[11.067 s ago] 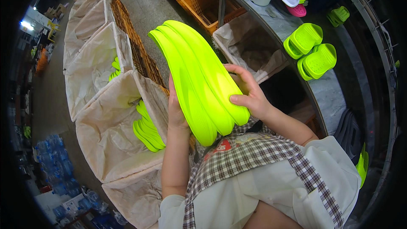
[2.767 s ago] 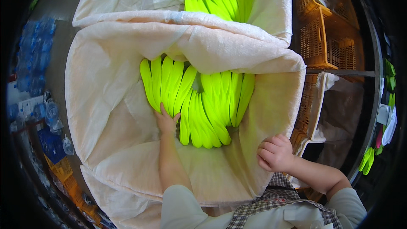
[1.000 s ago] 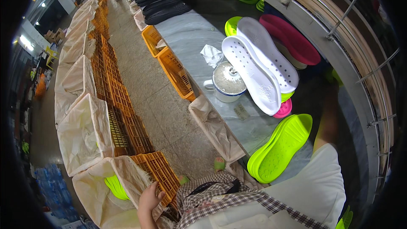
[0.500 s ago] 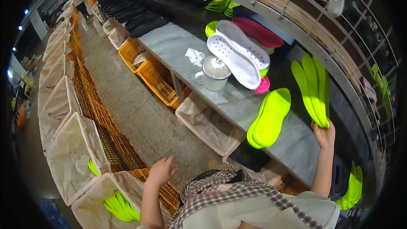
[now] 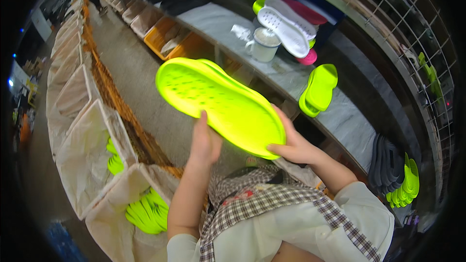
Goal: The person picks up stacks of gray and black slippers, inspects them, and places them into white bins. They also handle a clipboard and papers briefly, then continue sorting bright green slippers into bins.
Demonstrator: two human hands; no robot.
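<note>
Before my body, above the aisle, I hold neon yellow-green shoe soles, at least two stacked, the top one with small dimples across its wide end. My right hand grips the near right end, thumb over the rim and fingers underneath. My left hand holds the lower left edge, its thumb on the rim and its other fingers mostly hidden. Another pair of neon soles lies on the grey bench top beyond my right hand.
Farther along the bench stand a white mug and a pile of white, grey and dark red soles. Black soles and neon ones lie at right. Lined crates, some holding neon soles, border the aisle at left.
My right hand has brought the neon soles from above the bench to in front of me. My left hand, empty before, now holds them too. The view has shifted.
</note>
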